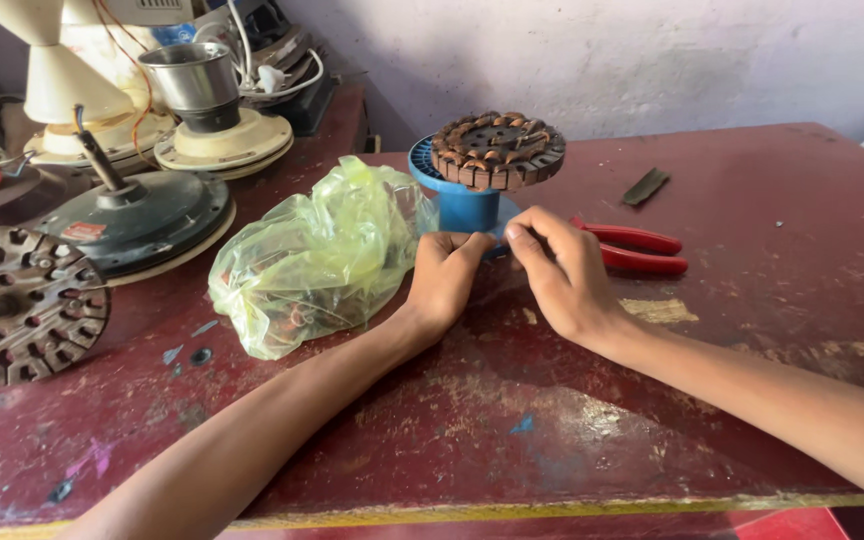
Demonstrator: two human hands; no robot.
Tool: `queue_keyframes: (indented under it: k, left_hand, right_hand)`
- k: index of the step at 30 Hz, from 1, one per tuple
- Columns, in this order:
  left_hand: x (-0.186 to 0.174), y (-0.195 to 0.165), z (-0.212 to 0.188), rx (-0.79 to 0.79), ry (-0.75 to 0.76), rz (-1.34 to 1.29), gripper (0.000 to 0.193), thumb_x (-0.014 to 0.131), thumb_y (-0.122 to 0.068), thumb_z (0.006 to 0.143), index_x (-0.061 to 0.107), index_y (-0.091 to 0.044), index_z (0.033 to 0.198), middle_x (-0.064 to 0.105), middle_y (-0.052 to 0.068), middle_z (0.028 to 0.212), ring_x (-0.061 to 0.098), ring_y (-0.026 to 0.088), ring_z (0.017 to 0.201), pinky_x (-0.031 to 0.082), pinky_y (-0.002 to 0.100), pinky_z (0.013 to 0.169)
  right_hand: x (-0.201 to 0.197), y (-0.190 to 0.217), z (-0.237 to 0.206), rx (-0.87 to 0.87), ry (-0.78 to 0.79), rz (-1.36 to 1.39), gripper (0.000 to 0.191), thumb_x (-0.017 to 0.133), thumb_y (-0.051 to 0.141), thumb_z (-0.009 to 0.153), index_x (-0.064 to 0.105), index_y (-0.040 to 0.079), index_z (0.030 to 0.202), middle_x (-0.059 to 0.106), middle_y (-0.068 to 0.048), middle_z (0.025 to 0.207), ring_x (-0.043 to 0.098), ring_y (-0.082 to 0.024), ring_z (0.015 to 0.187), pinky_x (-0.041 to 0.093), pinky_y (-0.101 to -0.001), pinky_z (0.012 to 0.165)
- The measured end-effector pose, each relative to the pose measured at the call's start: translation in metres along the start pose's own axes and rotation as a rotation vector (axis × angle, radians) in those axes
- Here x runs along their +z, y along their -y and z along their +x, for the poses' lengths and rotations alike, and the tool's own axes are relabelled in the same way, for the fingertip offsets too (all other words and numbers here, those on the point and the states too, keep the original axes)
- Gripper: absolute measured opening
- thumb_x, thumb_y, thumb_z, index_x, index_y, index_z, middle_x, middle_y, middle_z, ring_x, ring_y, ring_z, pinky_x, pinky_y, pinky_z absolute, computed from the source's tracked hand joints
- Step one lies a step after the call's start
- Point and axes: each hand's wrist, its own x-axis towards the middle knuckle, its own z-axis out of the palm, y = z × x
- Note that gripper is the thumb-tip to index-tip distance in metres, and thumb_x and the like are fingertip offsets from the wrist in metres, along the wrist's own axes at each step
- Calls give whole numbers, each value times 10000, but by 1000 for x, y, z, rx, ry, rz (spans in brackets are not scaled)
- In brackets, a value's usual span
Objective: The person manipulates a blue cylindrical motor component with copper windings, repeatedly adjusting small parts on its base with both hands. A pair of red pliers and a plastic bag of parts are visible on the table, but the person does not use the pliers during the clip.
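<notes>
Worn, dark red paint covers the worktop (752, 330), set against a pale wall. Near its far edge a blue spool (464, 205) stands upright with a copper-wound stator (498, 148) on top. Left hand (445, 277), fingers curled shut, and right hand (562, 272), fingers pressed together, meet at the spool's base; whatever they pinch is hidden. The stator looks heavy and stiff, best gripped by its iron rim. A soft yellow-green plastic bag (317, 262) touches the left hand. Red-handled pliers (637, 250) lie just beyond the right. Fan motor parts (132, 215) crowd the left edge, partly cut off.
</notes>
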Motion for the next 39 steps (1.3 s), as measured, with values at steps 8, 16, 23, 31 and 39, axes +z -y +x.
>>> queue_keyframes:
  k: [8,16,23,31,39]
  left_hand:
    - [-3,-14,2,73,-111,113,412,641,-180,862,433,-61,527,420,-58,534,331,46,543,278,328,461]
    - [-4,-19,0,108,-55,172,415,628,-149,836,392,-55,508,389,-57,502,316,47,523,253,336,458]
    - [-4,-24,-7,208,-56,359,408,649,-152,798,379,-26,519,360,-18,489,330,60,513,285,342,459]
    - [-23,-25,-1,691,273,924,219,625,-186,821,723,-71,664,692,90,612,632,211,474,551,375,555]
    - [-18,-30,-11,685,245,906,266,661,-250,849,730,-56,681,720,123,654,681,312,560,565,437,622]
  right_hand:
    - [-3,2,-1,16,40,78,173,568,203,1033,606,42,986,557,12,694,475,-60,629,385,-262,555]
    - [-5,-1,-1,33,38,130,184,586,212,1022,612,42,958,535,21,677,459,-56,624,361,-255,558]
    - [-6,-12,7,200,57,306,183,612,206,972,664,52,888,532,30,697,457,-59,655,355,-252,578]
    - [-19,-23,24,539,72,514,215,579,250,962,659,80,858,593,14,750,541,-103,729,415,-287,693]
    - [-27,6,47,248,22,447,239,547,228,985,657,39,887,611,-14,727,572,-107,645,486,-289,580]
